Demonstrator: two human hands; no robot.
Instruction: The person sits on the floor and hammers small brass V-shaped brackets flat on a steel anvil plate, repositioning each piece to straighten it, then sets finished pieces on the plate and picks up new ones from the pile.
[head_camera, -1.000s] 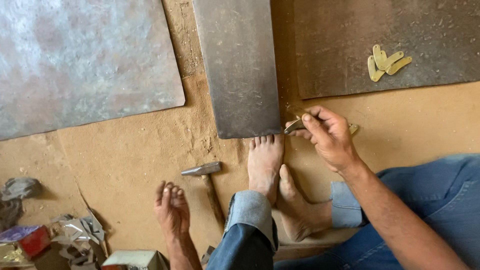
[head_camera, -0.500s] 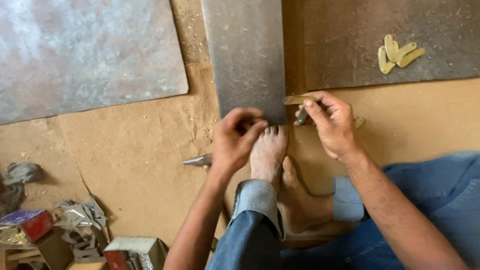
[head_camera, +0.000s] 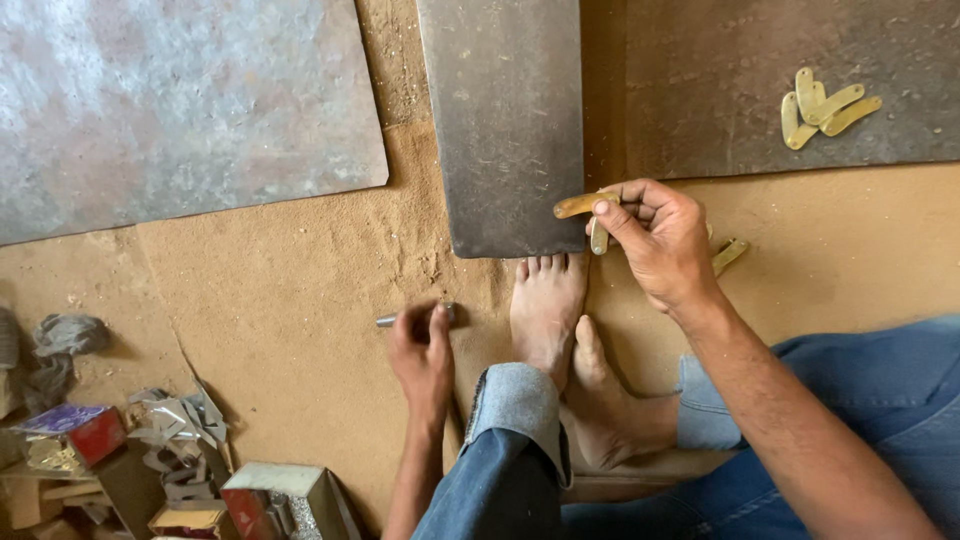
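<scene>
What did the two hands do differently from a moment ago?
The left hand left the narrow grey metal plate, dropped back and closed on the grey metal hammer head. The right hand kept pinching its small tan curved piece. The four tan pieces stayed put.

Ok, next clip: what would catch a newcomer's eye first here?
Probably the right hand at centre right, pinching small brass-coloured strips beside the lower edge of a long dark metal slab, with bare feet just below it. Next, the left hand lower down, closing on a hammer lying on the sandy floor.
</scene>
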